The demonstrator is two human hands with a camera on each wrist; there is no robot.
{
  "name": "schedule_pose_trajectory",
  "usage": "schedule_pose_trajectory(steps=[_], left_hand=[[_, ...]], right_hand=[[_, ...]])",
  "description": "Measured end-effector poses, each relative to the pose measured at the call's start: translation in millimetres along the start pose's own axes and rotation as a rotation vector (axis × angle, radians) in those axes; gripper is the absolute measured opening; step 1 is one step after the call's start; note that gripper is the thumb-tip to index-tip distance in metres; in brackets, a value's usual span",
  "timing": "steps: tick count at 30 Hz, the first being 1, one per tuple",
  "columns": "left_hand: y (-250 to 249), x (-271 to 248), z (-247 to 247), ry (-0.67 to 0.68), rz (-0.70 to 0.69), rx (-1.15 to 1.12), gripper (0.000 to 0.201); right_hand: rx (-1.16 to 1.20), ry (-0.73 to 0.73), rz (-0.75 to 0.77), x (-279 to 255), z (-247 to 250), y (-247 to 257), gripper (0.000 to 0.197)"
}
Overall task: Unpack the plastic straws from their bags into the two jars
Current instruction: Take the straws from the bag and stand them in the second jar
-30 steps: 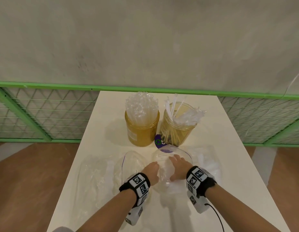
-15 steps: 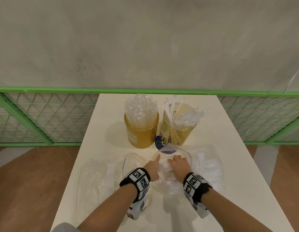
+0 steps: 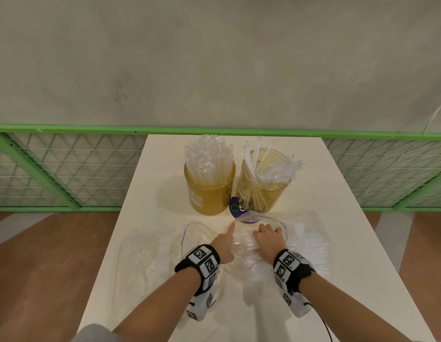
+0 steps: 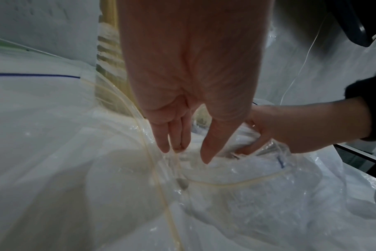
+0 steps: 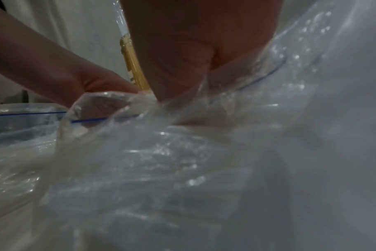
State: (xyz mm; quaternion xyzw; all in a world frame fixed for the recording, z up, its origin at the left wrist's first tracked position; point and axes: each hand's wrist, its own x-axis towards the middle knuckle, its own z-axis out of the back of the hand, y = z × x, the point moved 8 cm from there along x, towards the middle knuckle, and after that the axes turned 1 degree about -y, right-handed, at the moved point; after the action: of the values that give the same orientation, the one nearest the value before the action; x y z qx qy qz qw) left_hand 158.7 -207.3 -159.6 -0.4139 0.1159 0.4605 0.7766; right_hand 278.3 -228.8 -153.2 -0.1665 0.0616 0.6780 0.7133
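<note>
Two amber jars stand at the back of the white table (image 3: 338, 243): the left jar (image 3: 209, 193) is packed with clear straws, the right jar (image 3: 262, 191) holds a looser lot of wrapped straws. In front of them lies an open clear bag (image 3: 259, 265) with a blue-lined mouth. My left hand (image 3: 230, 233) pinches the bag's left rim between thumb and fingers (image 4: 164, 144), index finger stretched forward. My right hand (image 3: 264, 234) reaches into the mouth, its fingers curled round a bundle of clear straws (image 3: 243, 244). In the right wrist view plastic (image 5: 204, 152) hides most of that grip.
A crumpled clear bag (image 3: 150, 257) lies left of my hands and another (image 3: 310, 243) to the right. A purple label (image 3: 235, 208) shows between the jars. Behind the table runs a green mesh railing (image 3: 66, 169); brown floor lies off both side edges.
Both hands have slid forward to the bag's mouth. My left index finger has stretched out along the rim, and my right hand has gone deeper into the bag.
</note>
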Motion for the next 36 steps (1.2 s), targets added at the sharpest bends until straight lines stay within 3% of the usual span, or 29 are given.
schedule_pose_trajectory(steps=[7,9,13,14,17,19,24,27,32,36], left_hand=[[2,0,-2,0.011,0.019,-0.032,0.093],[2,-1,-2,-0.004,0.020,-0.052,0.093],[2,1,-5,-0.022,0.019,-0.046,0.093],[2,1,-6,-0.012,0.020,-0.026,0.092],[4,0,-10,0.027,0.045,0.008,0.084],[5,-2,-12,0.046,0.062,0.034,0.079],[3,-3,-12,0.058,0.058,0.016,0.078],[2,-5,-9,0.063,0.046,-0.008,0.081],[-22,-12,20,-0.023,-0.135,-0.051,0.082],[-42,-27,54,-0.179,-0.251,-0.386,0.045]], right_hand=[[0.021,0.001,0.073,-1,13,1,0.038],[0.140,-0.111,0.087,-1,28,-3,0.039],[0.430,-0.486,0.178,-19,77,-9,0.034],[0.513,-0.528,0.218,-25,87,-6,0.031],[0.802,-0.452,0.256,-30,104,1,0.024],[0.942,-0.474,0.219,-32,113,-1,0.030],[1.331,-0.584,0.049,-41,140,-17,0.007],[1.464,-0.708,-0.062,-39,142,-32,0.008],[1.578,-0.820,-0.191,-45,130,-42,0.008],[1.576,-0.744,-0.219,-48,103,-31,0.013]])
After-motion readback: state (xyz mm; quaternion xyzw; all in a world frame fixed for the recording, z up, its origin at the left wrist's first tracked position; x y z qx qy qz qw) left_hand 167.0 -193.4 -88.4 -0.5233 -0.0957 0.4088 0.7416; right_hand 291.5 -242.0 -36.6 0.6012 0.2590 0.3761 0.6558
